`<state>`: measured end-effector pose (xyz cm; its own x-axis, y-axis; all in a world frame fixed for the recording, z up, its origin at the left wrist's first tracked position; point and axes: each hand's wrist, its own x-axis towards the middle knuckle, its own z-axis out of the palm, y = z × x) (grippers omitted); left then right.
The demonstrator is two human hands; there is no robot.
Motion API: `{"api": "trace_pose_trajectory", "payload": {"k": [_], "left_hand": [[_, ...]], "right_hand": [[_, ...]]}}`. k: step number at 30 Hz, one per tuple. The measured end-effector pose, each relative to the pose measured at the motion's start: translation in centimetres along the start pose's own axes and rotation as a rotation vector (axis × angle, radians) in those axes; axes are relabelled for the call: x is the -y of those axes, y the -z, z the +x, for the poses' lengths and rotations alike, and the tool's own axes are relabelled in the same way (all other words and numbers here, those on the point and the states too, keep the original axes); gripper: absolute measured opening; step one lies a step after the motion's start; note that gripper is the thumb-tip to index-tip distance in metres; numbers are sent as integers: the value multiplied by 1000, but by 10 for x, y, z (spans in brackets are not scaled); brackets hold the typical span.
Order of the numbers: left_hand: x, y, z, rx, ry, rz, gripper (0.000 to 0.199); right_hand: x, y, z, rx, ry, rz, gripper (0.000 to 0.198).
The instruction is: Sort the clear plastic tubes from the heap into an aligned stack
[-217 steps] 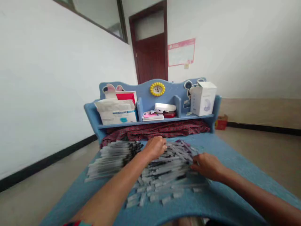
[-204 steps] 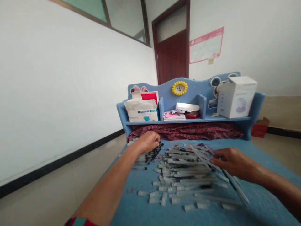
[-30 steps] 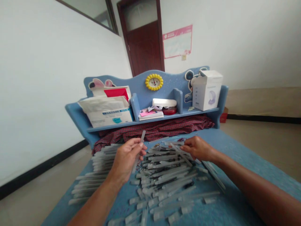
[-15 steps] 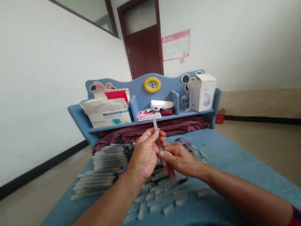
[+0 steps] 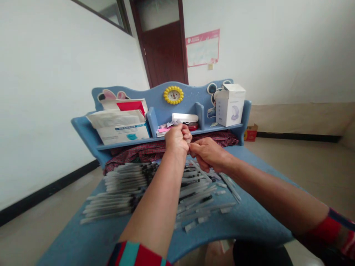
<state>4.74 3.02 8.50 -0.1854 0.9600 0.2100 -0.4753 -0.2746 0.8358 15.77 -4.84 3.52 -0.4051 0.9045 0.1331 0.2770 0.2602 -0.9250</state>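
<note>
My left hand (image 5: 177,137) is a closed fist held above the desk, wrapped round a slim translucent pen that is almost wholly hidden by the fingers. Against its lower side, my right hand (image 5: 209,152) pinches with thumb and forefinger at the pen's near end. Below them lie many loose translucent pens (image 5: 194,192), some with black parts. To the left, more pens (image 5: 124,179) are stacked in neat rows with their dark ends facing right. Short clear caps (image 5: 190,226) are scattered near the front of the desk.
The blue desk (image 5: 260,192) has a rear shelf with a mask box (image 5: 124,133) on the left and a white carton (image 5: 230,105) on the right. A checked cloth (image 5: 133,153) is bunched under the shelf. A yellow flower clock (image 5: 173,95) is on the backboard.
Both hands have moved up and away toward the shelf. The left hand has turned over into a fist, so the pen that stuck out above it is now hidden. The view has shifted slightly.
</note>
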Motion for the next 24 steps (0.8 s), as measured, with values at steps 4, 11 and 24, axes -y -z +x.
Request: {"api": "trace_pose_trajectory", "payload": {"k": [4,11,24], "left_hand": [[-18,20,9,-120,-166,73,25],[25,65,-31,586,-303,1157,12],[37,89,-69,746,-384,1854,17]], "right_hand": [[-32,10,-35,106,-56,-246,37],[-82,38,-49,45,-36,-956,26],[-139,29,-65,120,-67,-941,11]]}}
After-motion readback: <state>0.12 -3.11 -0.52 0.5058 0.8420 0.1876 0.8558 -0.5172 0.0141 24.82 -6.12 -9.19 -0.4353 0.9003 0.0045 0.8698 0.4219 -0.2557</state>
